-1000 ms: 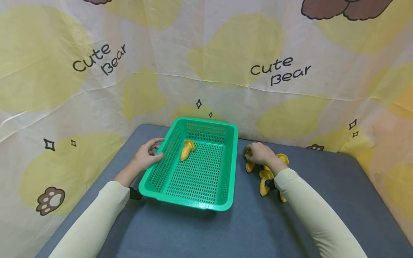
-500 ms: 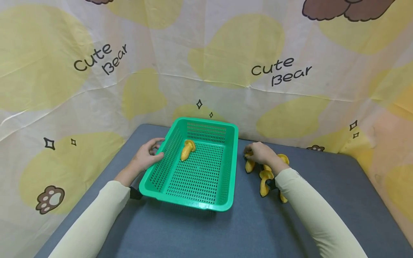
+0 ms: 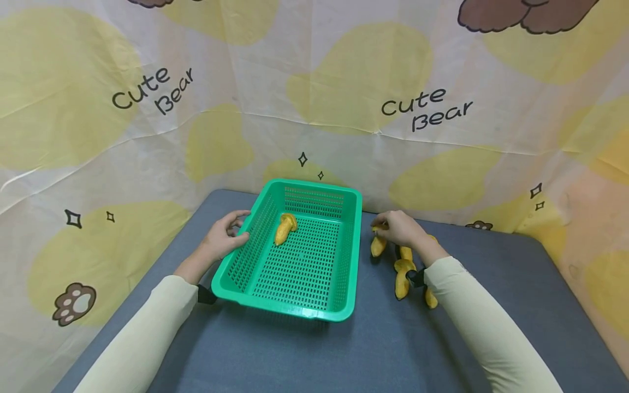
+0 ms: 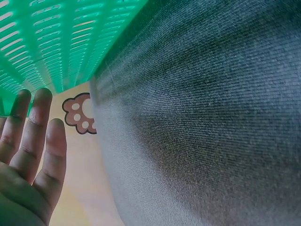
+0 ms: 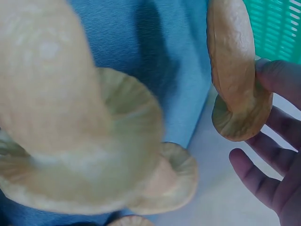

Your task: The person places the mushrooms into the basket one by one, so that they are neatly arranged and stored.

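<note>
A green slotted basket (image 3: 304, 314) stands on the grey-blue table, with one yellow mushroom-shaped toy (image 3: 285, 227) lying inside near its far left corner. My left hand (image 3: 227, 236) rests against the basket's left wall, thumb on the rim; in the left wrist view its fingers (image 4: 33, 136) lie straight beside the green wall (image 4: 51, 42). Right of the basket, my right hand (image 3: 385, 229) pinches another mushroom toy (image 3: 378, 246) by its cap end, stem hanging down. The right wrist view shows this toy (image 5: 233, 75) against my fingers (image 5: 277, 165).
Several more mushroom toys (image 3: 403, 275) lie on the table under my right forearm; one (image 5: 61, 127) fills the right wrist view. A printed fabric backdrop (image 3: 314, 109) closes in the table at the back and both sides.
My right hand has risen a little and shifted left, and the mushroom toy it pinches now hangs off the table. The left hand and the basket have not moved.
</note>
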The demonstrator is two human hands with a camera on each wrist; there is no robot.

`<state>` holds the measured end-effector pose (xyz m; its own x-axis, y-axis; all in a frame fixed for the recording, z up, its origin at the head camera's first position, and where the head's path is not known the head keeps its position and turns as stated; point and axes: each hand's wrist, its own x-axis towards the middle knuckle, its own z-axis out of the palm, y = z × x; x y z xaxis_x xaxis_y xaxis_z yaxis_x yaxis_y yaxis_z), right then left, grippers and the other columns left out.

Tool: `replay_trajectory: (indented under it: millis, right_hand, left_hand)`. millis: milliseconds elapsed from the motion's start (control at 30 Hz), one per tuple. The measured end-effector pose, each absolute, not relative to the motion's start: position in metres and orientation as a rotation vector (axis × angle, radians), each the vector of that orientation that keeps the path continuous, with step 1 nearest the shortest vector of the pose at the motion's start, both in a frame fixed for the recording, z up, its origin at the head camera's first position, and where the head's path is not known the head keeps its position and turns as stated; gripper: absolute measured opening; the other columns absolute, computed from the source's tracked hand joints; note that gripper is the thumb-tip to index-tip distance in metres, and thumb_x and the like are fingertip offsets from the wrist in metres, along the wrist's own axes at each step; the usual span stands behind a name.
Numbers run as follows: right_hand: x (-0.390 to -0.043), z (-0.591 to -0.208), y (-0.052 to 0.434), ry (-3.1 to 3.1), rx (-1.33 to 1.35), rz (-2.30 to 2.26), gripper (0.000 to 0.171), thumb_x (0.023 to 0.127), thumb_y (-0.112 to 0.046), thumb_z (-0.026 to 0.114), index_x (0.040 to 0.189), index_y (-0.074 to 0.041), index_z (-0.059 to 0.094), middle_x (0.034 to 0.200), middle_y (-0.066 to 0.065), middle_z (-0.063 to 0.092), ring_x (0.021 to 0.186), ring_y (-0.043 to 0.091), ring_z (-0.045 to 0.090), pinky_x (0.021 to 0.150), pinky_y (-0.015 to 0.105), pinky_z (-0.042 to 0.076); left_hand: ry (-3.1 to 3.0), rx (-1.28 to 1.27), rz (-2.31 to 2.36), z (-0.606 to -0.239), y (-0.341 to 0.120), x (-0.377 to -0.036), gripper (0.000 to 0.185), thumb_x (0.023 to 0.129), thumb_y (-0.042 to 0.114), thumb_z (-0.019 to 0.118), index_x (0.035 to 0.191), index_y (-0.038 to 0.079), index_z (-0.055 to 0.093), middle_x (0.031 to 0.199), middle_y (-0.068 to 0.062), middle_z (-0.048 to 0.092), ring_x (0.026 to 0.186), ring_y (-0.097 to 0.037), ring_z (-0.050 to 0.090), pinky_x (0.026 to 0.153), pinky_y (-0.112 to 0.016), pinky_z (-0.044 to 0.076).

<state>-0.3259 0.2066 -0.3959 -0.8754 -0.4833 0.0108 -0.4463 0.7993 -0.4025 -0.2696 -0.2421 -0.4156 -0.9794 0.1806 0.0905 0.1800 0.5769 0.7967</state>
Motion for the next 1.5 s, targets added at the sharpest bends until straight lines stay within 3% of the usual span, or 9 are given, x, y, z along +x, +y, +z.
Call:
replay_trajectory:
  millis: [400,1500]
  right_hand:
    - [-0.32,-0.369,0.206,2.901,-0.685,-0.692,0.026,0.093,-0.015,0.063,0.117,-0.008,0.068,0.114,0.01,0.069,0.107,0.029,0.063,0.089,0.046,0.051]
    - [-0.32,-0.324,0.166,2.97,-0.852,-0.817,0.025,0.092,-0.018,0.066,0.115,-0.01,0.07,0.113,0.009,0.068,0.103,0.027,0.061,0.086,0.044,0.05]
  left_hand:
    - [2.782,0.318,1.405,-0.415,-0.242,-0.269,0.059,0.093,0.02,0.059,0.148,0.018,0.038,0.12,-0.015,0.054,0.074,-0.021,0.057,0.072,-0.037,0.043]
    - [2.802,0.339,1.401,-0.419,-0.243,-0.271,0.059,0.093,0.02,0.059,0.148,0.017,0.038,0.119,-0.016,0.056,0.072,-0.019,0.057,0.073,-0.037,0.044]
